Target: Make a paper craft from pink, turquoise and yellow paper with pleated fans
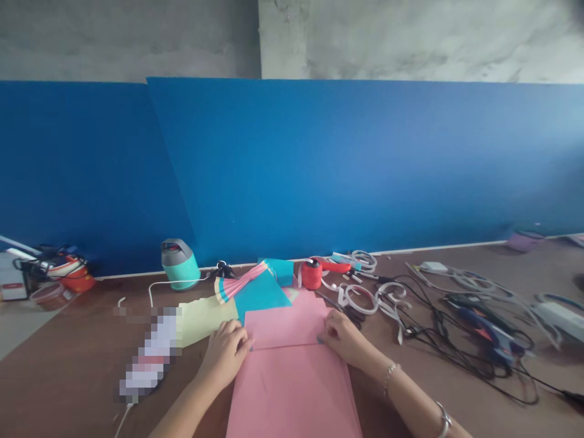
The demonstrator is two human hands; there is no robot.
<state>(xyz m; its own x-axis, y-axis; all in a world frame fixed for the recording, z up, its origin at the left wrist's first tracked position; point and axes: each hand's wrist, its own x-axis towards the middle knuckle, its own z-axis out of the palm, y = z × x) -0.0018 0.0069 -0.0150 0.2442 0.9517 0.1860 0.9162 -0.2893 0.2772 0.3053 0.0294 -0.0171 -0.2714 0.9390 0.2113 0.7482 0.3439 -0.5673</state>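
A long pink sheet of paper lies before me with a crosswise crease and a pink band across its far part. My left hand closes its fingers on the left edge at the crease. At the right edge my right hand pinches the same fold, with a bracelet and a bangle on that wrist. Tiny blue bits show by both sets of fingertips. Just beyond lie blue paper, a pleated striped paper fan and pale yellow paper.
A teal and grey device stands at the back left. A blurred-out power strip lies left of my hand. Behind the paper is a red round object. Tangled cables and a dark blue tool spread rightward, before a blue partition.
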